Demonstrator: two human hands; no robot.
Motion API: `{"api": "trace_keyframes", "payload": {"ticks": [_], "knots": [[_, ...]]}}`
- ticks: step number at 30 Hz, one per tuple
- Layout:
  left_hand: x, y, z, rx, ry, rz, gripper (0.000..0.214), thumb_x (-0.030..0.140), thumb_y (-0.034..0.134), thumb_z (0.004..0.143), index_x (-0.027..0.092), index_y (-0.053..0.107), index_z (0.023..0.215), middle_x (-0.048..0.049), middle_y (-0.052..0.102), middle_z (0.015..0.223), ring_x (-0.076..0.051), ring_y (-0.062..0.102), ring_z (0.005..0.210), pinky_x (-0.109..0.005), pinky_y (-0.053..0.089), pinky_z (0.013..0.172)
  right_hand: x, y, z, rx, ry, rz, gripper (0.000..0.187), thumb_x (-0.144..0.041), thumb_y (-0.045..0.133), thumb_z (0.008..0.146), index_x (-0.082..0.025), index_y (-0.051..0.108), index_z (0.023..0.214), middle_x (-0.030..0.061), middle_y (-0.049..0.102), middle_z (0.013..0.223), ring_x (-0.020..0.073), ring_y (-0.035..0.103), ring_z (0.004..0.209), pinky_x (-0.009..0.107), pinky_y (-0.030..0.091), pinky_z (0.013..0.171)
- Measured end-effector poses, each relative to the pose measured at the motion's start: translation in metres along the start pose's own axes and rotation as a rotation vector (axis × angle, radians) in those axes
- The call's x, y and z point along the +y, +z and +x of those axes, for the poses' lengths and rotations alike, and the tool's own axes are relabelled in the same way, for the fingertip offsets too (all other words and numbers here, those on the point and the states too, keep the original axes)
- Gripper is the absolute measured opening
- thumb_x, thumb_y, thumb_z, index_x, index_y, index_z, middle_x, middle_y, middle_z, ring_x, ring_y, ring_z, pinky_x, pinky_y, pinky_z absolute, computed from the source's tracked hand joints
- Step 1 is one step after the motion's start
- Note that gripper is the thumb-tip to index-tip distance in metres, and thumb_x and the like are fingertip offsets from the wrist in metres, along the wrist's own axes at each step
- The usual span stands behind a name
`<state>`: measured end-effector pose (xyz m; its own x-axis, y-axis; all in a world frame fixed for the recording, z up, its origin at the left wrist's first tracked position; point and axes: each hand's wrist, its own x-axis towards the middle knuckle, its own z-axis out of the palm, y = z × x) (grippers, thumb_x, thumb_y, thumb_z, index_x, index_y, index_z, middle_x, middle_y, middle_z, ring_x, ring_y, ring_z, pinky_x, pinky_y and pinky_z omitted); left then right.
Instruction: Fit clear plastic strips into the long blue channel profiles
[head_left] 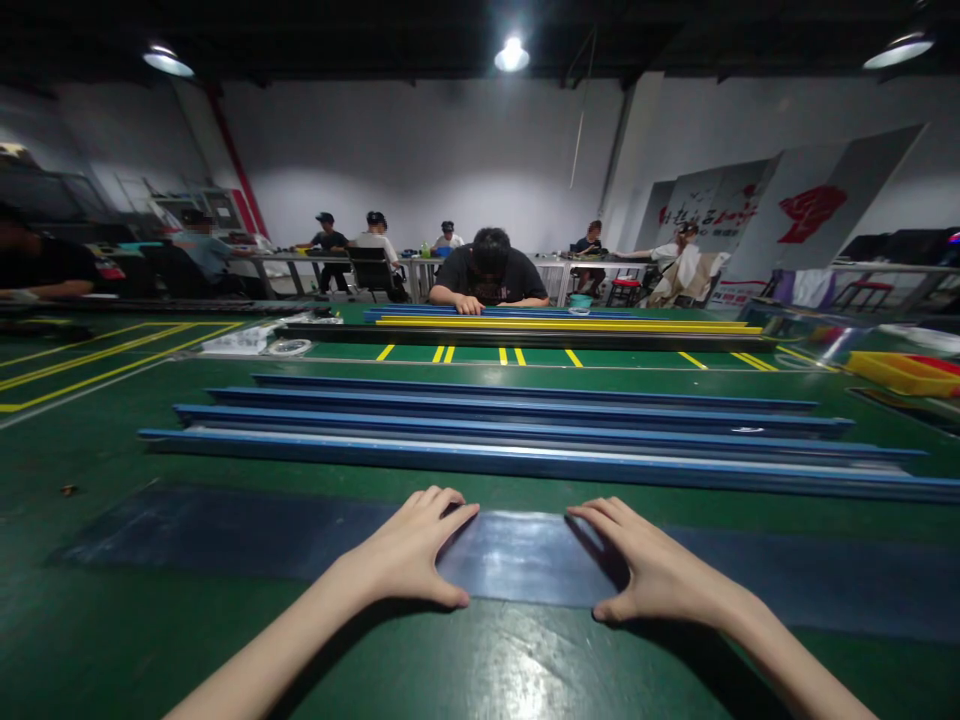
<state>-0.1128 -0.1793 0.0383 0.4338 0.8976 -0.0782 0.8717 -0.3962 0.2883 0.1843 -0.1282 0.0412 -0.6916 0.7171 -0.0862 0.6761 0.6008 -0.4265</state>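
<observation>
A long, clear bluish plastic strip (pixel 525 556) lies flat across the green tabletop (pixel 517 660) in front of me. My left hand (pixel 416 550) spans its width left of the middle, thumb at the near edge and fingertips by the far edge. To the right, my right hand (pixel 641 565) spans the strip in the same way. Thumb and fingers of both hands are spread wide, with a stretch of strip visible between the hands. Just beyond lie several blue channel-shaped profiles (pixel 525 460), long and roughly parallel.
Across the table, a person (pixel 491 270) bends over yellow (pixel 570 324) and black profiles (pixel 525 337). A yellow tray (pixel 896 373) stands at the right, and a roll of clear tape (pixel 289 347) lies far left. Other people sit at benches behind.
</observation>
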Motion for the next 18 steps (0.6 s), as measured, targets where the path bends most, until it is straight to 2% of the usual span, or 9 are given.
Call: {"api": "trace_keyframes", "payload": {"ticks": [10,18], "knots": [[-0.005,0.0,0.003,0.046,0.067,0.029,0.086,0.049,0.071,0.053,0.022,0.041,0.128,-0.008,0.047,0.112,-0.025,0.045,0.1,-0.036,0.04,0.09,0.012,0.009,0.001,0.104,-0.119,0.073,0.07,-0.035,0.07,0.053,-0.018,0.049,0.117,0.0104,0.051,0.114,0.0272,0.043,0.105,0.043,0.037,0.091],[-0.005,-0.003,0.005,0.025,0.064,0.03,0.087,0.047,0.071,0.053,0.024,0.038,0.13,-0.0074,0.046,0.113,-0.025,0.044,0.102,-0.036,0.039,0.091,0.01,0.009,0.004,0.144,-0.135,0.047,0.066,-0.035,0.072,0.049,-0.017,0.053,0.109,0.0083,0.052,0.109,0.0238,0.044,0.102,0.038,0.037,0.09]]}}
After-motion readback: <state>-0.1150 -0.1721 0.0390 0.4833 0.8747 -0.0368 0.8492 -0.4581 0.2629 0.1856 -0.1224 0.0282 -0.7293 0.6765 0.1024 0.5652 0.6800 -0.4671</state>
